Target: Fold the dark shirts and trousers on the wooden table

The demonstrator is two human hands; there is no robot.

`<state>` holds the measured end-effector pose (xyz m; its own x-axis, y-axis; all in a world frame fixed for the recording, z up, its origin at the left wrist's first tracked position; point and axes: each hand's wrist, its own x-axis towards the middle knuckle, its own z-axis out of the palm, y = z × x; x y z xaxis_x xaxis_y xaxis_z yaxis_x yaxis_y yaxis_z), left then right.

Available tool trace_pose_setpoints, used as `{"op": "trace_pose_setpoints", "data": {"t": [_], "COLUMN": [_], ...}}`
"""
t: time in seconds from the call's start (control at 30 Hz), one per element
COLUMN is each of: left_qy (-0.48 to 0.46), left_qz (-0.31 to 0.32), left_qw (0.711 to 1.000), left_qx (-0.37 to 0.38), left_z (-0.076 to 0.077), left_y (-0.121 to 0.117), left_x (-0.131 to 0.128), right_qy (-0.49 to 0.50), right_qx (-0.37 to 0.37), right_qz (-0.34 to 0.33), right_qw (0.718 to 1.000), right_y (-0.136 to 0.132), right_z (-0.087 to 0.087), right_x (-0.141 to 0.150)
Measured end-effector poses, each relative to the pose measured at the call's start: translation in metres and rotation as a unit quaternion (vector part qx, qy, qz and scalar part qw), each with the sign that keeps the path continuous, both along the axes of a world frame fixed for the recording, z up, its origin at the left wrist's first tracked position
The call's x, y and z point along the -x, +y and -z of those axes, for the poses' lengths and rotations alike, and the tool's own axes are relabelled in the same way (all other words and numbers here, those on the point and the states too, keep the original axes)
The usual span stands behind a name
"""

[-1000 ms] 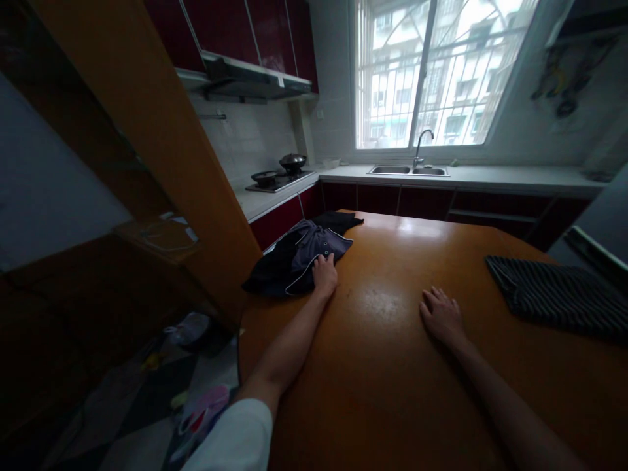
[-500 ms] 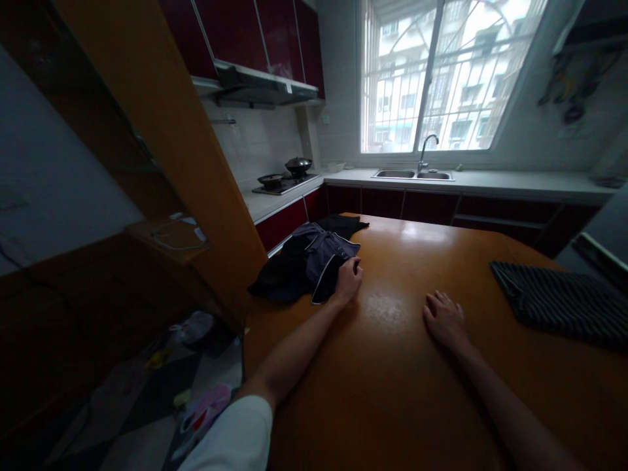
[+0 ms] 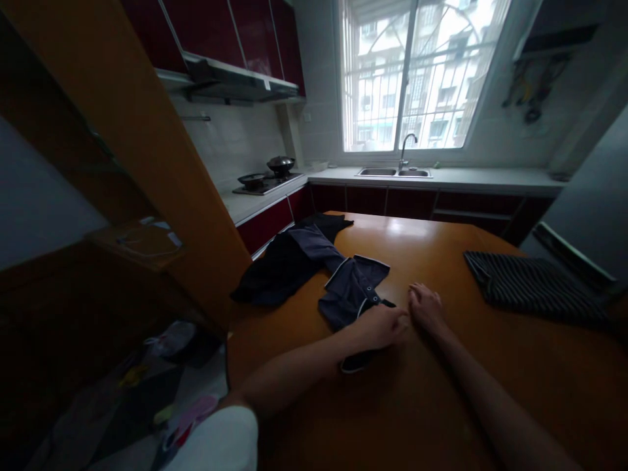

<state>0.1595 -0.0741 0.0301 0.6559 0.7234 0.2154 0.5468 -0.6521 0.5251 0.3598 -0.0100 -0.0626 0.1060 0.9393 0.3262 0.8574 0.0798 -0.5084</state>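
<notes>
From where I stand, the left hand [image 3: 381, 327] has its grip pressed together, seemingly pinching the near edge of a slate-grey cloth garment with white piping and metal eyelets [image 3: 346, 288]. It lies partly drawn out over the orange-brown wooden counter [image 3: 392, 418], its far end on a limp black cloth heap [image 3: 269, 271], not straightened. The right hand [image 3: 426, 307] rests empty, fingers loosely bent. At right, a black-and-grey striped cloth [image 3: 532, 288] lies flat, apparently finished.
</notes>
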Motion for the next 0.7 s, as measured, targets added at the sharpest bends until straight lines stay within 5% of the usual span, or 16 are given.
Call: {"op": "trace_pose_setpoints", "data": {"t": [0.17, 0.23, 0.33, 0.5, 0.7], "left_qy": [-0.043, -0.022, 0.028, 0.002, -0.045], "left_qz": [-0.12, -0.224, -0.332, -0.303, -0.235], "left_qw": [0.99, 0.97, 0.939, 0.948, 0.966], "left_qx": [-0.06, -0.091, -0.089, -0.096, -0.094], "left_z": [-0.03, -0.021, 0.013, 0.059, 0.065], "left_y": [0.04, 0.067, 0.096, 0.11, 0.121], "left_x": [0.032, 0.052, 0.077, 0.092, 0.096], "right_qy": [0.043, 0.045, 0.034, 0.015, 0.045], "right_qx": [-0.02, -0.03, -0.023, 0.02, 0.027], "right_qz": [-0.047, -0.076, -0.085, -0.076, -0.097], "right_qw": [0.998, 0.996, 0.996, 0.997, 0.994], "right_y": [0.001, 0.003, 0.011, 0.047, 0.088], "right_z": [0.0, 0.0, -0.003, -0.019, -0.031], "right_x": [-0.001, 0.002, 0.015, 0.046, 0.072]}}
